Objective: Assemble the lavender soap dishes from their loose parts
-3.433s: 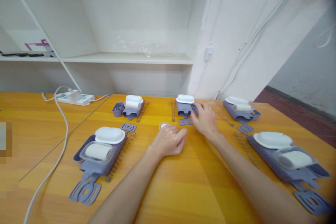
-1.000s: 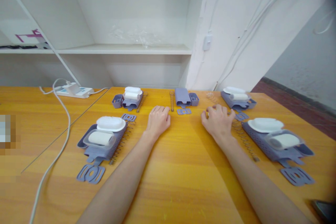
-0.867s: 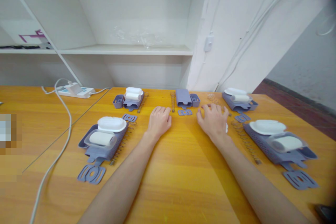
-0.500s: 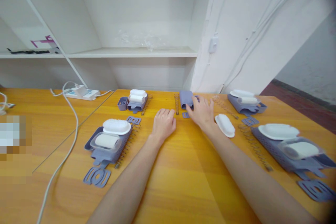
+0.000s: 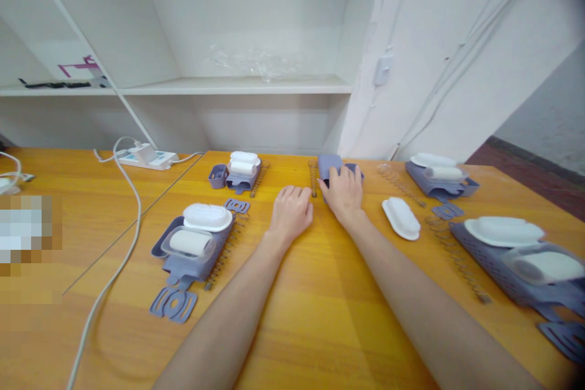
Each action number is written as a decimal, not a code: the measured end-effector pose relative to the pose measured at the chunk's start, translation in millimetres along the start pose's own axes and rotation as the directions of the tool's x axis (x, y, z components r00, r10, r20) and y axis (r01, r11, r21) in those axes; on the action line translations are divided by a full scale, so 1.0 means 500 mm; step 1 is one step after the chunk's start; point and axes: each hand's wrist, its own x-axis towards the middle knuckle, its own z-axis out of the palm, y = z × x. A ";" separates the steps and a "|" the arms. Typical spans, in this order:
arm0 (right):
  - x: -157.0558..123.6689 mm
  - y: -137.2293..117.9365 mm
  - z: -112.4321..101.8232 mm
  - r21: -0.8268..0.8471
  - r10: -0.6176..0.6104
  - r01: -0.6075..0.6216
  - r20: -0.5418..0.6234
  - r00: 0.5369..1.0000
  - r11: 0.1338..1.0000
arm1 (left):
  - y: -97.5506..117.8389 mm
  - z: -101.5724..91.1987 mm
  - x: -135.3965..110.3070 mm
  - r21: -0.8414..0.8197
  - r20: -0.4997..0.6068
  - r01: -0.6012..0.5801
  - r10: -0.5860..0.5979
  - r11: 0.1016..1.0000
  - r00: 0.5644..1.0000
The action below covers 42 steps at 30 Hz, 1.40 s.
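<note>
The right hand [image 5: 343,194] has left the white lid [image 5: 401,217] lying on the table [image 5: 292,317] and now covers the lidless purple holder [image 5: 328,163] at the far edge; whether its fingers grip it I cannot tell. The left hand [image 5: 292,212] rests palm-down near the spring [image 5: 313,178], fingers relaxed and empty.

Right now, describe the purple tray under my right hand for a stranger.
On the orange table, look along the far edge. The middle purple tray, under the right hand, is bare, unlike the left tray and right tray, each carrying a white lid and roll.
</note>
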 end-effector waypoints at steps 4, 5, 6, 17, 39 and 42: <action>0.003 -0.002 0.001 0.047 0.005 -0.005 -0.002 1.000 0.999 | 0.001 0.001 0.000 0.004 -0.006 0.000 0.000 1.000 1.000; 0.003 -0.002 0.003 0.068 0.016 -0.016 -0.004 1.000 0.998 | 0.001 0.001 0.000 0.006 -0.007 0.002 -0.002 1.000 1.000; 0.004 -0.002 0.004 0.092 0.028 -0.028 -0.004 1.000 0.995 | 0.002 0.002 0.000 0.009 -0.008 0.004 -0.004 1.000 1.000; 0.031 0.011 -0.007 0.442 0.291 -0.244 -0.040 0.956 0.863 | 0.002 0.001 0.001 0.015 -0.008 0.010 -0.010 1.000 1.000; 0.015 -0.020 -0.034 0.050 0.154 -0.162 0.141 0.978 0.986 | 0.003 0.001 0.000 0.016 -0.012 0.002 -0.002 1.000 1.000; 0.013 -0.025 -0.028 0.021 0.170 -0.175 0.136 0.976 0.984 | 0.002 0.001 0.001 0.013 -0.012 0.003 -0.003 1.000 1.000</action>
